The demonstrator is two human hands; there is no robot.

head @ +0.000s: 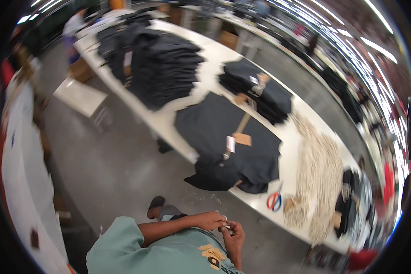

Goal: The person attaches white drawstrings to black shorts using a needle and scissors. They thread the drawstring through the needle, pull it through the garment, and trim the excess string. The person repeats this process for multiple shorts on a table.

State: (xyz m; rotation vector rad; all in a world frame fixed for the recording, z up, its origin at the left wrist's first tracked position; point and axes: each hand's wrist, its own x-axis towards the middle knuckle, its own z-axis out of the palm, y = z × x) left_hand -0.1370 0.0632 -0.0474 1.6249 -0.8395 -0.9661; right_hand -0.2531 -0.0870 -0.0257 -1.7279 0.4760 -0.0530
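Note:
My left hand and my right hand meet in front of my body, off the near edge of the white table. Their fingertips pinch a small white item, mostly hidden and too blurred to name. Closest on the table lies a dark garment, part of it hanging over the edge. A brown hang tag and a white tag rest on it, with a strip of cord. Scissors with red and blue handles lie to its right.
Dark garment stacks and a smaller tagged stack occupy the table. Bundles of cream cords lie at right, beside folded garments. A pale box stands on the floor; a person is at the far end.

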